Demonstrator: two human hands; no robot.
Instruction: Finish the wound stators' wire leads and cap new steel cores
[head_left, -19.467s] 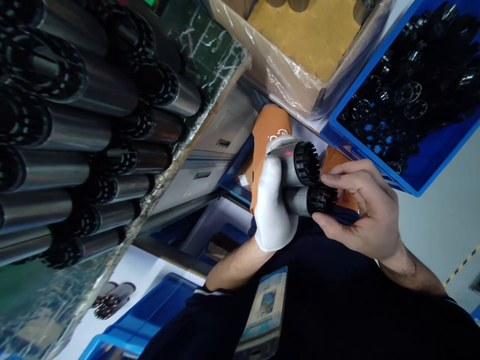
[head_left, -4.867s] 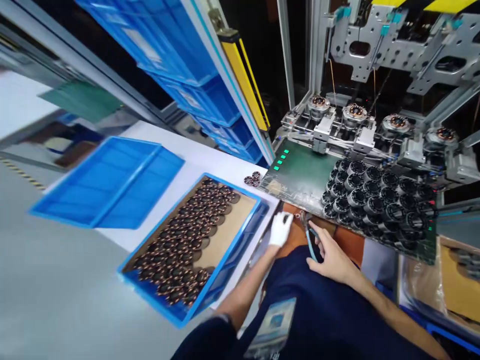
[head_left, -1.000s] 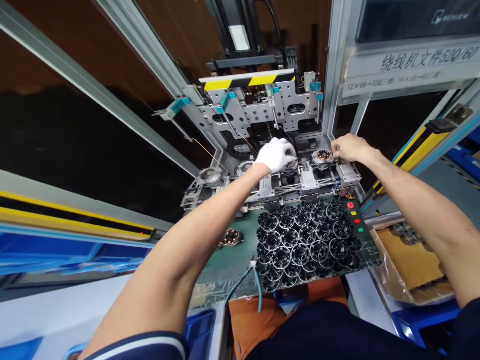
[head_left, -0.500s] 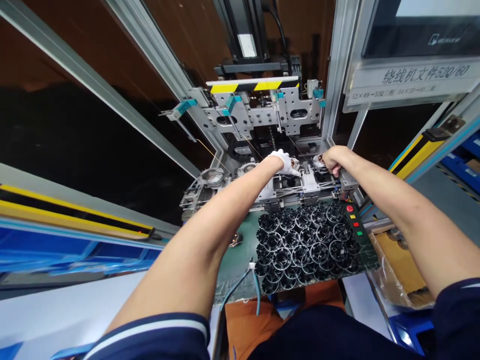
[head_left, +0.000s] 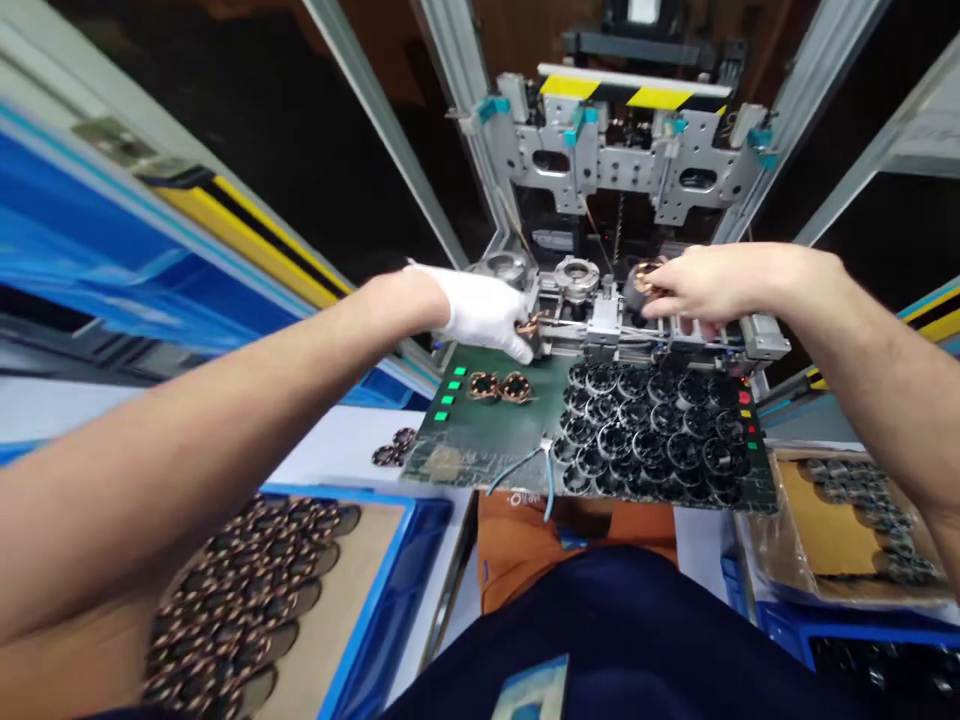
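Note:
My left hand [head_left: 484, 308], in a white glove, has its thumb and fingers closed around a copper-wound stator [head_left: 530, 327] over the green board's back edge. Bare, my right hand [head_left: 697, 285] pinches another wound stator [head_left: 646, 276] in front of the winding machine's plate [head_left: 626, 160]. Between the hands, an empty round metal holder [head_left: 576, 278] sits on the machine's fixture. Two more wound stators [head_left: 515, 388] lie on the green board [head_left: 465, 440], just below my left hand. To their right stand close rows of black unwound stator cores [head_left: 649, 440].
Pliers with blue handles [head_left: 546, 462] lie at the board's front edge. A blue-rimmed tray [head_left: 386, 585] at lower left holds many wound stators. At right is a carton [head_left: 821, 535] with metal parts. Aluminium posts [head_left: 457, 90] and yellow-black strips [head_left: 247, 240] flank the machine.
The view has turned left and down. Both hands have come away from the fixture at the machine's right side, my left hand moving left with a wound stator, my right hand holding another.

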